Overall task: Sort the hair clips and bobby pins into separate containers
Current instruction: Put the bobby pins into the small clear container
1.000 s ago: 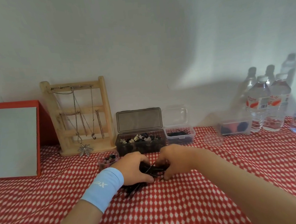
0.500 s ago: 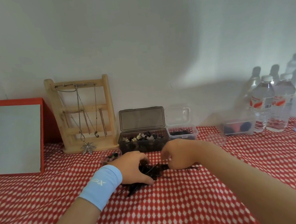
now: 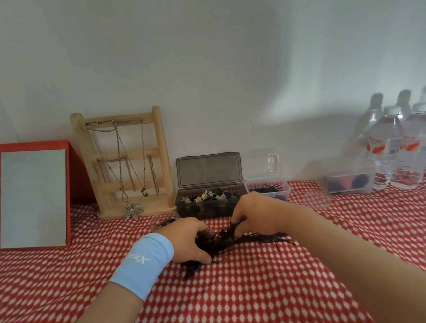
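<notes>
The bobby pin pile (image 3: pixel 225 241) lies mid-tablecloth (image 3: pixel 247 302), a tangled black heap. It is judged light, thin, springy and slippery, best pinched in small bunches. The left hand (image 3: pixel 185 236), at 9 o'clock, curls round the heap's edge. The right hand (image 3: pixel 257 216), at 2 o'clock, pinches a bunch. The dark clip box (image 3: pixel 198 211) stands at 12 o'clock, the clear pin tub (image 3: pixel 281 193) at 1 o'clock.

Just in front of the smoky box (image 3: pixel 211 206) lies a black pile of bobby pins (image 3: pixel 221 242) — the left hand (image 3: pixel 186 239) grips it, the right hand (image 3: pixel 258 217) pinches some. Beside the box, rightward, a clear tub (image 3: pixel 275 193) holds pins.
</notes>
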`<action>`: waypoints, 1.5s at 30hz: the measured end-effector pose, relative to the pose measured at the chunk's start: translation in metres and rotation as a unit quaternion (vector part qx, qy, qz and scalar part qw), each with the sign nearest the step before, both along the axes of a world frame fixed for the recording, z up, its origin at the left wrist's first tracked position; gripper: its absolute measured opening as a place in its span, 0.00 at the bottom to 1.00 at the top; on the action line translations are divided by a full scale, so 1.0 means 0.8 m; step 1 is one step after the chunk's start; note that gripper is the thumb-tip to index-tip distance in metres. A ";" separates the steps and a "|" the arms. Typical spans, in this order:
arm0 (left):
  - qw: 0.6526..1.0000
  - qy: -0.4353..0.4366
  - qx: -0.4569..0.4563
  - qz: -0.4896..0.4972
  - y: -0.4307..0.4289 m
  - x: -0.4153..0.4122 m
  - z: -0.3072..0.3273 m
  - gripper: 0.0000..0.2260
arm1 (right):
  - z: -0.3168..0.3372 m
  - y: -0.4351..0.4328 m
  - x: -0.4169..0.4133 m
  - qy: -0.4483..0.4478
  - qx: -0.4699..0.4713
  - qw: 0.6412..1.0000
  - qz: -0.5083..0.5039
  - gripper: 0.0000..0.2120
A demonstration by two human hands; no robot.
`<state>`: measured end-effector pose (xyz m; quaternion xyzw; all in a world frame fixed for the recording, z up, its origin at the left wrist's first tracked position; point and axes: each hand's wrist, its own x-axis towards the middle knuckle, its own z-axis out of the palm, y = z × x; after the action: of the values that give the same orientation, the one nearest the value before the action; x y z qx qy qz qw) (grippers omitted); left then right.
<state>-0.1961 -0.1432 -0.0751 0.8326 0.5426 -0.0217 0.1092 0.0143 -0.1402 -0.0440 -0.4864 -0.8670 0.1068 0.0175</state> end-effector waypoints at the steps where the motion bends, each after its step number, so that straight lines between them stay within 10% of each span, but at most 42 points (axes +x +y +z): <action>1: 1.000 0.006 -0.002 -0.002 0.000 0.002 0.001 0.28 | 0.004 0.000 0.008 0.012 0.005 1.000 -0.008 0.07; 5: 1.000 -0.009 0.019 -0.016 0.001 0.022 0.008 0.38 | 0.008 0.002 0.042 -0.002 0.008 0.998 -0.058 0.09; 20: 0.993 -0.065 0.053 -0.082 0.021 0.102 -0.021 0.21 | -0.004 -0.013 0.097 -0.094 -0.095 0.988 -0.080 0.40; 27: 0.983 -0.171 0.042 -0.041 0.027 0.071 -0.005 0.18 | -0.009 -0.008 0.091 0.025 -0.035 0.996 -0.082 0.34; 35: 0.997 -0.075 0.012 -0.022 0.039 0.066 -0.004 0.12 | -0.018 0.015 0.031 0.060 0.036 0.997 -0.035 0.15; 45: 0.961 -0.249 0.091 0.074 0.039 0.013 0.013 0.11 | -0.022 0.031 -0.022 0.252 0.070 0.963 -0.056 0.08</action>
<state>-0.1857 -0.1117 -0.0649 0.7755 0.5582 0.2439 0.1660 -0.0031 -0.1153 -0.0617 -0.4894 -0.8110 0.1640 0.2755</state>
